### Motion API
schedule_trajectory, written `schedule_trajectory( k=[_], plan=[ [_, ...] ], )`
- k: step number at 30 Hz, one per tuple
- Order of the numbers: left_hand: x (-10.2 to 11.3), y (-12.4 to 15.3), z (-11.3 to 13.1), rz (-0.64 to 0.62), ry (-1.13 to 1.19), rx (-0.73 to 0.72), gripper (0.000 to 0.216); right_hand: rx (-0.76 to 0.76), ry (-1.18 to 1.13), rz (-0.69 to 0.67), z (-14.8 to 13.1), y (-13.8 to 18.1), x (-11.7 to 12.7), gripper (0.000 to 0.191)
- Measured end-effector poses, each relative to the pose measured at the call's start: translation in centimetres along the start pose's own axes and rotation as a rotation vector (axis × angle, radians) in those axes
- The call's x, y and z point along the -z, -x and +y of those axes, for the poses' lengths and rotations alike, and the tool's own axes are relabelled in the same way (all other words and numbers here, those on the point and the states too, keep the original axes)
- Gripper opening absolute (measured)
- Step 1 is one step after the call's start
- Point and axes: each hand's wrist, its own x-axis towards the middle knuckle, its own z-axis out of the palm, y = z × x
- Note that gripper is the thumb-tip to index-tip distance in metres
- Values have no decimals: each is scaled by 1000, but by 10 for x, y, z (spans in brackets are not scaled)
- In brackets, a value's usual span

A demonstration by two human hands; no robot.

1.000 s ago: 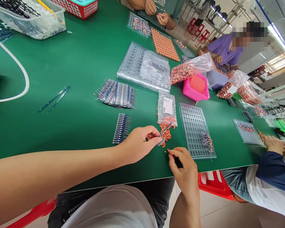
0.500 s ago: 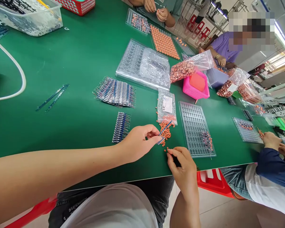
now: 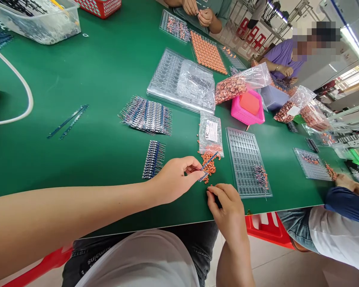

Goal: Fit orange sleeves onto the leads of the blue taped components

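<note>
My left hand (image 3: 175, 179) is closed in a pinch on a short blue taped strip of wire-legged components (image 3: 206, 166), held just above the green table (image 3: 101, 131). My right hand (image 3: 227, 209) is closed near the table's front edge, fingertips pinched on a small orange ring (image 3: 208, 192). Between the two hands lies a loose pile of orange rings (image 3: 208, 164) spilling from a small clear bag (image 3: 210, 135). A clear plastic tray (image 3: 245, 159) with a few finished parts (image 3: 260, 176) sits just right of my hands.
More blue component strips (image 3: 153, 158) and a larger fan of them (image 3: 146, 115) lie left of the pile. Behind are clear trays under a bag (image 3: 182, 81), an orange-filled tray (image 3: 208, 54), a pink basket (image 3: 247, 107) and bags of rings (image 3: 236, 85). Other people work at the far and right edges.
My right hand has edged slightly left along the table's front edge, still pinched. My left hand has stayed put with the strip. The person at the right pulled their hands back.
</note>
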Motion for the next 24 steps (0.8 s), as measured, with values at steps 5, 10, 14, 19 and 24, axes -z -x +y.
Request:
schedule_trajectory(
  k=[5, 10, 14, 19, 24],
  plan=[
    [0, 2, 2, -21, 9, -11, 16, -107, -113, 74, -5, -5, -6, 10],
    [-1, 9, 1, -140, 77, -97, 15, -332, -500, 290, -18, -5, -6, 9],
    [-5, 18, 1, -184, 107, -250, 7, -360, -625, 390, -24, -8, -8, 9],
    [-9, 24, -2, -179, 104, -293, 7, -334, -572, 478, -29, -8, -17, 9],
    [-10, 24, -3, -178, 76, -297, 8, -282, -457, 549, -32, -5, -22, 10]
  ],
)
